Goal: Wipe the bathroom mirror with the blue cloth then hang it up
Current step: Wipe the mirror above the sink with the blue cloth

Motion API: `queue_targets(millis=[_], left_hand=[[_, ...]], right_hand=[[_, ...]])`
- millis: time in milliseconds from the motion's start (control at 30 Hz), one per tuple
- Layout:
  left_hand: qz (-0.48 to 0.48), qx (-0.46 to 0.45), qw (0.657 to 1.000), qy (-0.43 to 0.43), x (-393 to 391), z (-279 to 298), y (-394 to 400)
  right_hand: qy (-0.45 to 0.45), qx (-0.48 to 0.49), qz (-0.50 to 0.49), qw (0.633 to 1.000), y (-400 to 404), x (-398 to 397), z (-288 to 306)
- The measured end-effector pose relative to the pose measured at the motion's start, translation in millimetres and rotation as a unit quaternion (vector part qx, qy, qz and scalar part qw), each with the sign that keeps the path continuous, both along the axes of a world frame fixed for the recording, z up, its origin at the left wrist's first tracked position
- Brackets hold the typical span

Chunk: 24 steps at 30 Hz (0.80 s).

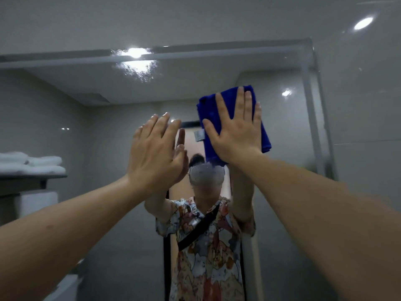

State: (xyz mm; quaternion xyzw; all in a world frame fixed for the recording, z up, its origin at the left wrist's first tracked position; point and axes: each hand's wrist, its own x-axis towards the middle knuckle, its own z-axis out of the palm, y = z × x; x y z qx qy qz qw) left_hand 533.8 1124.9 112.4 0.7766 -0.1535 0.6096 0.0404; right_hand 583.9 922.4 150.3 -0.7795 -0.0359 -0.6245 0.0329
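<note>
The bathroom mirror (108,131) fills most of the view, its top edge running across the upper part and its right edge at the far right. A folded blue cloth (209,111) with a small white label lies flat against the glass, upper right of centre. My right hand (236,131) presses on it with the palm flat and fingers spread. My left hand (155,148) is raised to the left of the cloth, fingers together and straight, fingertips at the glass, holding nothing. Both forearms reach up from the bottom corners.
The mirror reflects a person in a patterned shirt, a doorway behind, and a shelf with folded white towels (32,164) at the left. Grey glossy wall tiles (364,105) surround the mirror above and to the right. Wet streaks (136,68) show near the mirror's top.
</note>
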Motion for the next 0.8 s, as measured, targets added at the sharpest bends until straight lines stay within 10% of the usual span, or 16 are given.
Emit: queue_targets(millis=[300,800], left_hand=[[-0.021,0.032,0.999,-0.017,-4,-2,-81],[-0.059,0.058,0.996,0.015,8,-40,-149]], right_hand=[[-0.006,0.1,-0.028,0.995,-150,-9,-15],[-0.017,0.129,-0.024,0.991,-154,-4,-76]])
